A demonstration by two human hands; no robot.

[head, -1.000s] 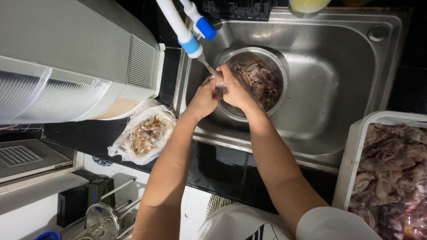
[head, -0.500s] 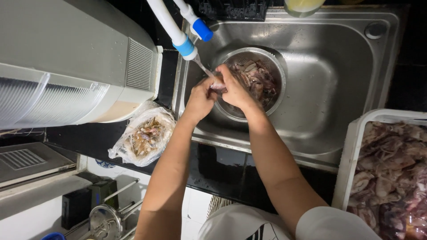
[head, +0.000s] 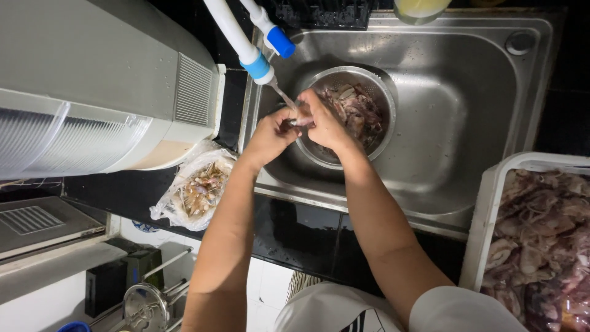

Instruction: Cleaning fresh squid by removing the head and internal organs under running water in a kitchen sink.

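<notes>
Hands meet over the sink's point(head: 467, 110) left edge, under the water stream from the white tap w/ blue tip point(head: 249, 52). My left hand point(head: 270, 135) and right hand point(head: 322, 120) both have a closed grip on one small pale piece of seafood point(head: 301, 122) pinched betw. them, just above the rim of the steel colander point(head: 375, 92), which sits in the sink w/ more pieces inside. Left of my arm on the dark table: clear bag of scraps point(head: 196, 187). Right: white tray point(head: 491, 215) full of raw pieces. Big white appliance point(head: 92, 86) crowds the left side.
</notes>
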